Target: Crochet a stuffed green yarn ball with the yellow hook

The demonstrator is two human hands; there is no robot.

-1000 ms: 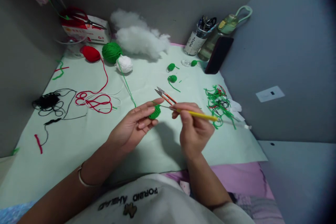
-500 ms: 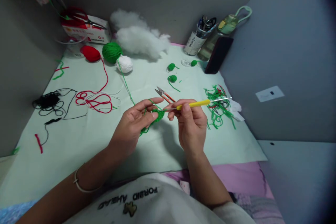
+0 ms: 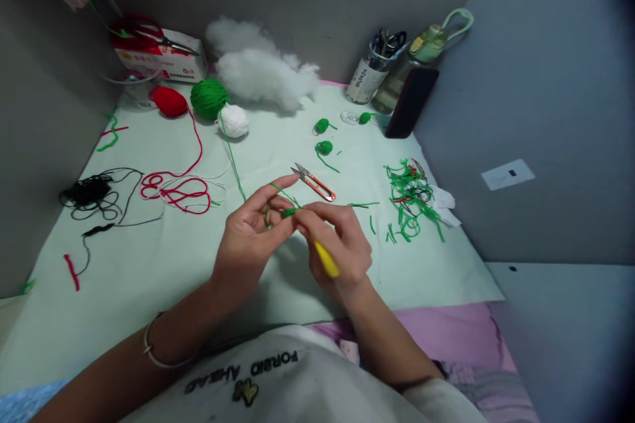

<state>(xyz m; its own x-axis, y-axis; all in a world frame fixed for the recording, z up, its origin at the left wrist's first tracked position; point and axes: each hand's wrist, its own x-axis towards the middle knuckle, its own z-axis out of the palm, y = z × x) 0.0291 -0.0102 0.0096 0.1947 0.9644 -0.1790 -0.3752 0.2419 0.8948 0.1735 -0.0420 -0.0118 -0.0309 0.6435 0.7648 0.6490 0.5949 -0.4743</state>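
Observation:
Between the thumb and fingers of my left hand [image 3: 251, 231] is a small green crochet piece [image 3: 289, 212], mostly covered by the fingers. Green yarn [image 3: 235, 168] runs from the green ball [image 3: 209, 98] over my raised left index finger. My right hand [image 3: 342, 241] is closed round a crochet hook [image 3: 325, 259]; its yellow handle points down toward me and its tip is hidden at the crochet piece. The fingertips of both hands meet there. Just beyond them lie orange thread snips [image 3: 317, 185], blades apart.
Red [image 3: 170, 101] and white [image 3: 233, 120] yarn balls stand at the back beside white stuffing [image 3: 268, 73]. Black yarn [image 3: 86, 192] lies left, green scraps [image 3: 409, 201] right. Two small green crocheted balls [image 3: 324, 147] sit behind the snips. A phone [image 3: 413, 104] leans on a bottle [image 3: 394, 89].
My right hand has turned and moved left and down, swinging the hook's handle from pointing right to pointing toward me. The snips are now uncovered. My left hand tilts the piece slightly.

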